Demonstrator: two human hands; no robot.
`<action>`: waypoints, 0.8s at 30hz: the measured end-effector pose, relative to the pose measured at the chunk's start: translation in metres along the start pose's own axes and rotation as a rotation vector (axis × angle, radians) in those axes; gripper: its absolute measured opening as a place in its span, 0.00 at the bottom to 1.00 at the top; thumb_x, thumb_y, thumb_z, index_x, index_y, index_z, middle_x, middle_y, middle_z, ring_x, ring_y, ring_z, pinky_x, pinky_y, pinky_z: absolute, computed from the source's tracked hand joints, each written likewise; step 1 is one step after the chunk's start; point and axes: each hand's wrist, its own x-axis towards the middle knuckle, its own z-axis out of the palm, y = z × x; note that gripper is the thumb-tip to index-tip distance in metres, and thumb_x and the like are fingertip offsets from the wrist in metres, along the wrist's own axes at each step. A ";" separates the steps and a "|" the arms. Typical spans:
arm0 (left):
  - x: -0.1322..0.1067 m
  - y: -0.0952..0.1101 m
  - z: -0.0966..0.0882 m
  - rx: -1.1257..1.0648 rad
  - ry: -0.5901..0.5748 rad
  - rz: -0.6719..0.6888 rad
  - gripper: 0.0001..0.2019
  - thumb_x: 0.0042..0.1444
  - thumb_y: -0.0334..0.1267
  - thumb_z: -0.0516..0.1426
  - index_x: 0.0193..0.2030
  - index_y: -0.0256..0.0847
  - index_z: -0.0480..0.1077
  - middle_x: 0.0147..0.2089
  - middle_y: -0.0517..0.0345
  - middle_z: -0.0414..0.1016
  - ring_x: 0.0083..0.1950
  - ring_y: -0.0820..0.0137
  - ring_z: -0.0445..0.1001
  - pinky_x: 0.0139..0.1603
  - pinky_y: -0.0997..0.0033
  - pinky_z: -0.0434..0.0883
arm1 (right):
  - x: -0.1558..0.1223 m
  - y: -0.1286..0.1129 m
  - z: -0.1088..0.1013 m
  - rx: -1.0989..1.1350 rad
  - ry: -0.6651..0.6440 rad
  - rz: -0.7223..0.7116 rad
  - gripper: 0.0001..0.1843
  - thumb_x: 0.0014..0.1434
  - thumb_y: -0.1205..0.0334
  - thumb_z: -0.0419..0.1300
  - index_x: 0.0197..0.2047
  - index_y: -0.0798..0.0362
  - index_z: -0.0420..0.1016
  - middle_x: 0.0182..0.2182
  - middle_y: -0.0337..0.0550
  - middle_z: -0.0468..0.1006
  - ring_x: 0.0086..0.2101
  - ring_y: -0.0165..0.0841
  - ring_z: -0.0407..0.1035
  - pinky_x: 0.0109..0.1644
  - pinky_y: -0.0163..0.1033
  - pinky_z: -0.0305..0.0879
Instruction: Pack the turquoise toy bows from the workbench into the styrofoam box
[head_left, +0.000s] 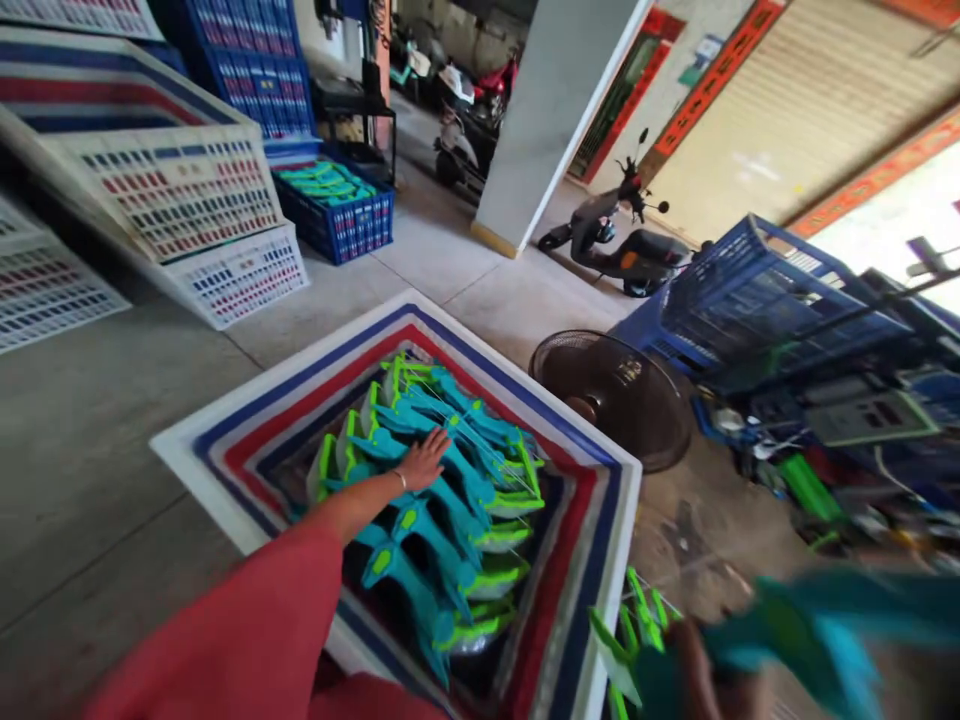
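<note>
My left hand (424, 458) lies flat, fingers stretched out, on a pile of teal and lime-green plastic toy bows (442, 500) stacked in a tall stack of white, red and blue crates (577, 600). My red sleeve runs up from the bottom left. At the bottom right my right hand (694, 675) is blurred by motion and closed round a teal toy bow (817, 625). More green and teal bows (626, 640) stand beside it, low by the crate's right wall.
A dark floor fan (611, 395) lies right of the crate stack. Blue crates (757, 300) and clutter fill the right side. White crate stacks (187, 210) and a blue crate of bows (337, 210) stand at the back left. A scooter (615, 245) is parked by a pillar (547, 120).
</note>
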 end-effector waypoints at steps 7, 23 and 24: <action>-0.010 0.005 0.021 -0.082 0.105 0.028 0.36 0.65 0.36 0.50 0.79 0.38 0.48 0.83 0.45 0.35 0.83 0.55 0.34 0.74 0.41 0.60 | 0.057 -0.060 0.274 -0.627 -0.385 -0.595 0.14 0.69 0.59 0.49 0.52 0.53 0.69 0.46 0.57 0.79 0.46 0.45 0.75 0.46 0.45 0.73; -0.020 0.010 0.009 -0.078 0.189 0.074 0.30 0.69 0.40 0.48 0.77 0.37 0.55 0.82 0.43 0.43 0.83 0.51 0.39 0.77 0.35 0.51 | 0.057 -0.040 0.395 -0.917 -0.612 -0.532 0.23 0.68 0.77 0.42 0.57 0.66 0.72 0.49 0.68 0.76 0.51 0.51 0.72 0.59 0.55 0.64; -0.009 0.008 -0.001 -0.060 0.207 0.080 0.31 0.70 0.40 0.48 0.77 0.37 0.54 0.82 0.43 0.42 0.83 0.52 0.38 0.78 0.36 0.49 | 0.058 -0.044 0.396 -0.900 -0.614 -0.532 0.23 0.68 0.78 0.41 0.58 0.68 0.72 0.49 0.69 0.76 0.51 0.51 0.71 0.60 0.57 0.63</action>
